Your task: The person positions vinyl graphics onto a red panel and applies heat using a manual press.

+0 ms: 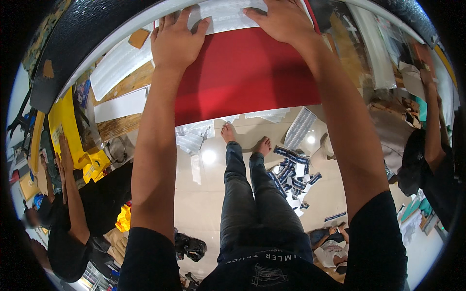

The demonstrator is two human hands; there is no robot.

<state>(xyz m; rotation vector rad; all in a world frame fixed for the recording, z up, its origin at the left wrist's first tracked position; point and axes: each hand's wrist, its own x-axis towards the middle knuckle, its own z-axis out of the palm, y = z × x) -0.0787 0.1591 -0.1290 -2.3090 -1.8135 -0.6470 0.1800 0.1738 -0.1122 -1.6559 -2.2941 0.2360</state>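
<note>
Both my arms reach up to the far end of a red sheet of cloth or similar material [247, 72], which hangs over the near table edge. Across its far part lies a whitish translucent printed sheet [228, 17]. My left hand [178, 41] rests on the left end of that sheet, fingers spread and thumb out to the right. My right hand [284, 20] lies palm down at the sheet's right end, thumb pointing left; its fingertips are partly cut off by the picture's upper edge. Neither hand grips anything that I can see.
A black frame [111, 36] arches over the far side. White sheets [121, 104] and a brown patch [139, 38] lie on the wooden table at left. Co-workers sit at left, near yellow material [63, 114], and at right. Printed strips [293, 174] litter the floor beside my feet.
</note>
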